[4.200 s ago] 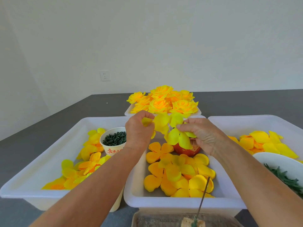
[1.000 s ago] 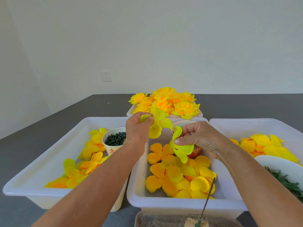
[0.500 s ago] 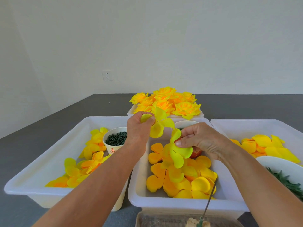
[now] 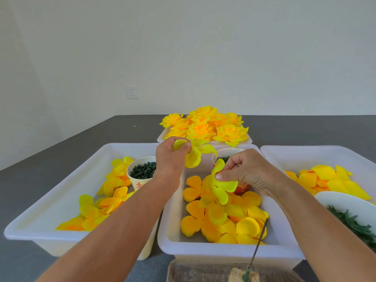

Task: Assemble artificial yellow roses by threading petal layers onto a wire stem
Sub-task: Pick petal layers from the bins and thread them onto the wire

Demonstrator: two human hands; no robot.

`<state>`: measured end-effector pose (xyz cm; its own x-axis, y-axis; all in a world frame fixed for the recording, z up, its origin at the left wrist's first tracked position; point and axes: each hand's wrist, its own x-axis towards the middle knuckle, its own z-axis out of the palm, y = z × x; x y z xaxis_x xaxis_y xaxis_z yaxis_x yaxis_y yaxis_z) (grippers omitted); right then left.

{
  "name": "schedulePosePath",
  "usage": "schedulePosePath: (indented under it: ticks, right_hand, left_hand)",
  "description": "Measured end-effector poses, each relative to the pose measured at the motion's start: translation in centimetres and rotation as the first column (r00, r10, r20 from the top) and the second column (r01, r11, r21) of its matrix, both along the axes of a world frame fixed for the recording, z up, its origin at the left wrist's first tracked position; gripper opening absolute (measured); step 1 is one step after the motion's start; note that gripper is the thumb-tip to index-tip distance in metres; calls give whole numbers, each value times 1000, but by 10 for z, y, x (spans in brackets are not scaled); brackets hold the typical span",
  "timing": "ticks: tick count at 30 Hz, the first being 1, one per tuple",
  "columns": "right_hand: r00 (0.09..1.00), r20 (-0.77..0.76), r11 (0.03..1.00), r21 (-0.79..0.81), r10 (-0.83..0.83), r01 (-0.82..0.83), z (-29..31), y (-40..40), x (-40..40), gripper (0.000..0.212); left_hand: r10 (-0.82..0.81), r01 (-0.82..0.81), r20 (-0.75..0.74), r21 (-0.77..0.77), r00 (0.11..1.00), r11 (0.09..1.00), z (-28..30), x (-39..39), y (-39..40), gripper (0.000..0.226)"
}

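step: sorting petal layers | left hand (image 4: 169,159) pinches petal layer (image 4: 193,157) | right hand (image 4: 247,171) pinches second layer (image 4: 220,186) | next: thread onto near wire (image 4: 258,244)

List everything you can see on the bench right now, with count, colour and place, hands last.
finished roses: a heap, yellow-orange, far white tray
left tub: one, white, holds loose yellow petal layers
left cup: one, white, dark green bits, in left tub
middle tub: one, white, orange-yellow petal layers
red cup: one, partly hidden, middle tub
right tub: one, white, yellow petals
bowl: one, white, green pieces
wire stem: one, upright, near edge
wall socket: one, white
left hand: holds a petal layer
right hand: pinches another layer
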<state>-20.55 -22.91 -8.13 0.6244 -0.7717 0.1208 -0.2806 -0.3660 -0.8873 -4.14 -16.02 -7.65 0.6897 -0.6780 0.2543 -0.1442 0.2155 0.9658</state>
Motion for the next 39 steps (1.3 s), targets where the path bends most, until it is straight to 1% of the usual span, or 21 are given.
schedulePosePath:
  ticks: [2,5,6,8,10,11,12,14,15,17,19,21,22,24,26,28,31,35,37,39]
  right_hand:
    - [997,-49,996,-61,56,-59,-1,2,1,17]
    - [966,-183,972,-114,185,-208,-3,7,5,20]
    - [949,-213,960,-103,233,-259,-4,9,6,23]
    - [911,-250,938,-32,328,-346,-3,14,8,38]
    - [881,-276,921,55,385,-386,-1,16,7,48]
    - [879,-286,923,62,381,-380,-1,16,7,51]
    - [894,-287,938,48,343,-344,0,15,6,54]
    - [948,-249,980,32,197,-195,0,12,6,62]
    - [972,-199,991,57,127,-118,0,10,7,63]
    - [999,-36,986,163,34,-28,0,8,9,60]
    - [994,101,969,245,-44,17,0,5,8,49]
    - [981,161,963,260,-111,67,0,1,7,27]
    - [975,176,964,250,-139,92,-1,0,7,19]
    - [962,196,964,225,-190,145,-2,-2,7,11]
    - [948,212,958,216,-236,190,-1,-2,8,12]
    - [941,218,952,218,-260,213,0,-2,8,14]
    - [938,239,949,248,-253,193,1,-1,7,14]
    - [920,278,939,283,-277,198,4,-3,5,4]
    - [912,281,934,280,-300,222,4,-5,4,3]
    - [904,279,926,289,-325,244,3,-6,5,4]
  left_hand:
    - [-12,12,-2,7,1000,1000,0,0,0,23]
    - [-49,49,-2,8,999,999,-1,1,0,19]
    - [-76,76,-12,3,997,997,-1,1,1,17]
    - [-140,139,-48,-14,989,990,-1,0,2,16]
    - [-184,183,-64,-25,981,983,0,-2,3,18]
    - [-204,202,-70,-33,977,979,0,-2,3,18]
    - [-226,223,-81,-42,971,974,1,-2,4,19]
    - [-282,277,-108,-60,953,959,1,-3,5,19]
    - [-317,311,-112,-65,942,948,1,-4,5,18]
    - [-384,380,-93,-55,919,923,1,-5,5,17]
    - [-435,435,-59,-20,899,900,-1,-6,5,16]
    - [-461,462,-49,6,886,887,-2,-7,5,14]
    - [-453,454,-44,17,891,891,-2,-7,5,12]
    - [-391,391,-27,45,920,919,-2,-7,4,11]
    - [-344,344,-3,70,939,937,-4,-7,3,18]
    - [-341,337,24,106,940,935,-4,-7,1,21]
    - [-368,357,57,145,928,923,-4,-8,2,10]
    - [-443,419,116,183,889,889,-6,-8,2,16]
    - [-488,449,145,232,861,863,-7,-9,2,10]
    - [-557,494,186,298,809,817,-9,-10,2,7]
